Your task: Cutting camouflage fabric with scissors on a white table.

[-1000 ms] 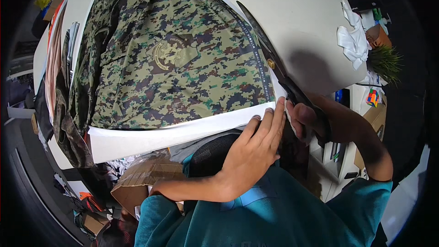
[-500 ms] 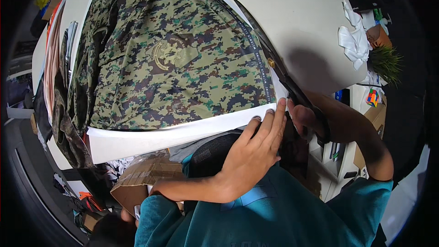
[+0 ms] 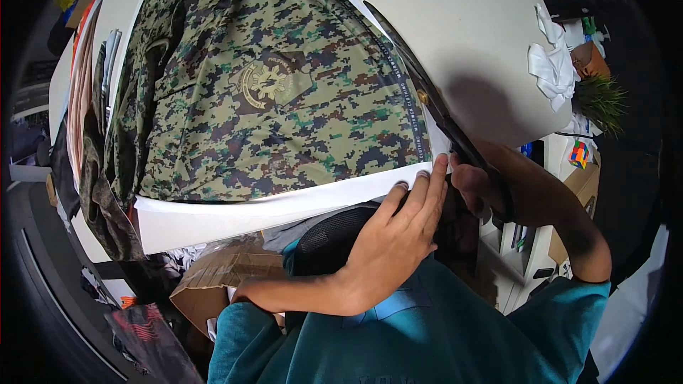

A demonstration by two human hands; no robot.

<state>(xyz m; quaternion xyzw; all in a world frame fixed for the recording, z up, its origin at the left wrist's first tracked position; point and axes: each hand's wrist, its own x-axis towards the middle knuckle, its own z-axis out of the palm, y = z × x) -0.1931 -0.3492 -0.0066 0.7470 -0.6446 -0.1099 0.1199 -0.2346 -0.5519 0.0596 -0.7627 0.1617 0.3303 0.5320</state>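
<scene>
A sheet printed with a green and brown pixel camouflage pattern (image 3: 270,92) lies across the white table (image 3: 484,43), with a white margin along its near edge. My right hand (image 3: 473,185) grips the dark handles of large black scissors (image 3: 420,85), whose long blades run up along the right edge of the print. My left hand (image 3: 398,235) rests with fingers apart on the sheet's near right corner, fingertips touching the white margin just left of the scissors.
Crumpled white cloth (image 3: 551,64) and a small green potted plant (image 3: 601,96) sit at the table's right end. Stacked fabric pieces (image 3: 85,114) hang off the left side. A cardboard box (image 3: 213,277) stands below the table by my left elbow.
The scissors and both hands have barely shifted; the left fingertips have crept slightly up onto the white margin.
</scene>
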